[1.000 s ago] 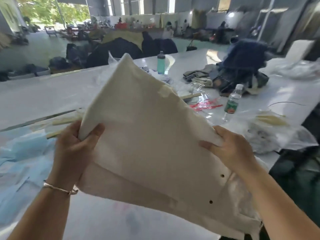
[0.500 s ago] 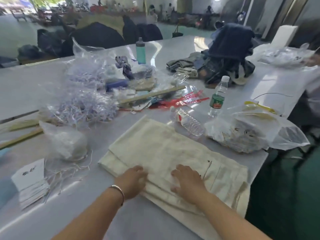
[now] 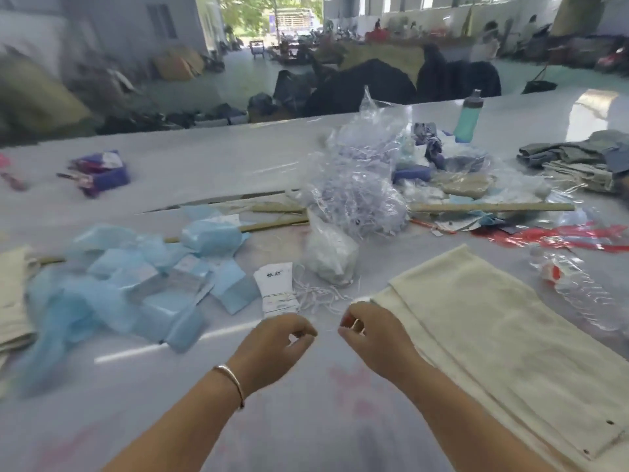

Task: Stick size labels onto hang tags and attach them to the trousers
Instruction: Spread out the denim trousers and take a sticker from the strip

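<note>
Folded cream trousers [image 3: 493,335] lie flat on the white table [image 3: 170,420] at the right. A small stack of white hang tags [image 3: 274,287] sits just beyond my hands, with loose white strings [image 3: 323,296] beside it. My left hand [image 3: 282,338] and my right hand [image 3: 367,332] hover close together over the table, left of the trousers. The fingers of both are curled in a pinch, and a faint thin white string seems to run between them. Blue packets [image 3: 190,284] lie spread out at the left.
A clear bag of tangled strings [image 3: 354,199] and a small white bag [image 3: 328,257] stand behind the tags. Wooden sticks [image 3: 490,207], red plastic [image 3: 578,236], a crushed bottle [image 3: 571,281], a teal bottle [image 3: 469,117] and folded clothes [image 3: 578,158] fill the back right.
The trousers came down from the air onto the table and were pressed flat. Both hands have since left them and come together to the left, near the tags; the view swung left.
</note>
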A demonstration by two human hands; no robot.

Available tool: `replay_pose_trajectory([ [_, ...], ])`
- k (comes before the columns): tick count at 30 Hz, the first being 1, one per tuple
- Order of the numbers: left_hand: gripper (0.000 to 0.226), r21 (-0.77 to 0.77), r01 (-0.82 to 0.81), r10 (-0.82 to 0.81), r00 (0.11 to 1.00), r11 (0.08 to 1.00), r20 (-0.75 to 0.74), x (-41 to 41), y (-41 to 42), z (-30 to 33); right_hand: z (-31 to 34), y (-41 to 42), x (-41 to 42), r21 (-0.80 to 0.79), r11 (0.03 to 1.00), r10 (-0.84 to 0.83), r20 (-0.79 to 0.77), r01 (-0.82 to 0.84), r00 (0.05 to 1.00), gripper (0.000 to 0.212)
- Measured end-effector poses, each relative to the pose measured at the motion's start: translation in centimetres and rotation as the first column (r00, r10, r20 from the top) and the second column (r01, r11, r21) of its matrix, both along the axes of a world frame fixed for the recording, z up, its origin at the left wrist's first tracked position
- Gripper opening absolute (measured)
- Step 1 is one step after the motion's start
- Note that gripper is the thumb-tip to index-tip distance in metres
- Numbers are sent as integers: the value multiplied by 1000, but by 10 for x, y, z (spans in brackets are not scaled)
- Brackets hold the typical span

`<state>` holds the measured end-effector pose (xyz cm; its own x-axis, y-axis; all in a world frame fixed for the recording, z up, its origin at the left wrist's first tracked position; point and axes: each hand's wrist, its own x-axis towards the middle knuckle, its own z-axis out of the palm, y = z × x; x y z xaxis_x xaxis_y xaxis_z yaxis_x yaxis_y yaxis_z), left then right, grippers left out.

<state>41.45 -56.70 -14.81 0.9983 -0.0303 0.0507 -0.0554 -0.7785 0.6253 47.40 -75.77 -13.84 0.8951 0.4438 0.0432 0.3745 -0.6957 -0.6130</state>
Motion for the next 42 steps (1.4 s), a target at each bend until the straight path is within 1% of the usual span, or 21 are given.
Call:
replay_pose_trajectory([
  [3, 10, -49, -258, 262, 957, 965, 122, -81, 101, 40, 34, 112, -44, 122, 972, 201, 23, -202, 979, 11],
  [6, 25, -106, -469, 480, 843, 877, 243, -173, 196, 77, 55, 220, -100, 177, 912, 364, 67, -370, 929, 15],
  [8, 27, -117, -570, 575, 755, 813, 316, -234, 258, 96, 62, 290, -141, 206, 870, 438, 90, -447, 894, 19],
  [10, 23, -41, -697, 656, 650, 716, 384, -290, 319, 106, 66, 359, -180, 241, 829, 497, 96, -504, 863, 20],
  [12, 18, 95, -819, 722, 547, 565, 424, -341, 377, 106, 68, 426, -214, 268, 790, 550, 91, -552, 830, 19],
  [14, 33, 254, -854, 770, 519, 454, 371, -381, 426, 100, 67, 487, -240, 295, 771, 573, 66, -565, 817, 14],
  [16, 61, 390, -808, 808, 547, 441, 219, -409, 465, 92, 62, 540, -259, 328, 789, 553, -10, -519, 833, 18],
  [18, 71, 429, -778, 829, 548, 458, 110, -426, 495, 82, 56, 581, -268, 374, 826, 505, -161, -421, 848, 34],
  [20, 60, 361, -797, 826, 552, 483, 112, -435, 518, 73, 48, 611, -269, 423, 856, 459, -355, -297, 815, 56],
  [22, 47, 269, -844, 834, 519, 464, 189, -436, 534, 69, 43, 632, -268, 406, 898, 378, -512, -171, 771, 83],
  [25, 48, 91, -937, 905, 350, 338, 242, -428, 555, 73, 42, 654, -265, 385, 923, 271, -647, -2, 713, 101],
  [27, 66, 31, -968, 954, 252, 250, 160, -423, 569, 80, 46, 663, -264, 425, 901, 267, -707, 92, 655, 92],
  [28, 74, 53, -975, 969, 222, 217, 111, -421, 577, 84, 50, 666, -262, 447, 887, 281, -728, 121, 625, 83],
  [32, 98, 405, -902, 988, 134, 153, -75, -416, 604, 96, 68, 672, -256, 435, 890, 331, -823, 138, 461, 50],
  [33, 104, 439, -886, 988, 116, 151, -107, -416, 611, 98, 78, 672, -257, 441, 890, 361, -838, 119, 410, 37],
  [35, 113, 353, -916, 975, 135, 192, -179, -418, 626, 98, 100, 672, -258, 488, 870, 442, -835, 70, 327, 12],
  [37, 111, 83, -960, 932, 235, 267, -274, -420, 639, 97, 122, 669, -255, 599, 801, 573, -767, 2, 288, 13],
  [38, 109, -77, -961, 912, 275, 264, -304, -422, 643, 98, 131, 664, -253, 673, 738, 659, -706, -45, 258, 21],
  [40, 105, -320, -929, 893, 297, 187, -338, -425, 650, 101, 143, 651, -249, 811, 571, 821, -565, -127, 82, 30],
  [41, 100, -373, -916, 899, 284, 151, -334, -426, 653, 100, 144, 644, -249, 847, 509, 856, -517, -150, -11, 31],
  [42, 88, -399, -907, 912, 269, 133, -309, -426, 655, 97, 141, 638, -250, 854, 494, 861, -507, -166, -47, 33],
])
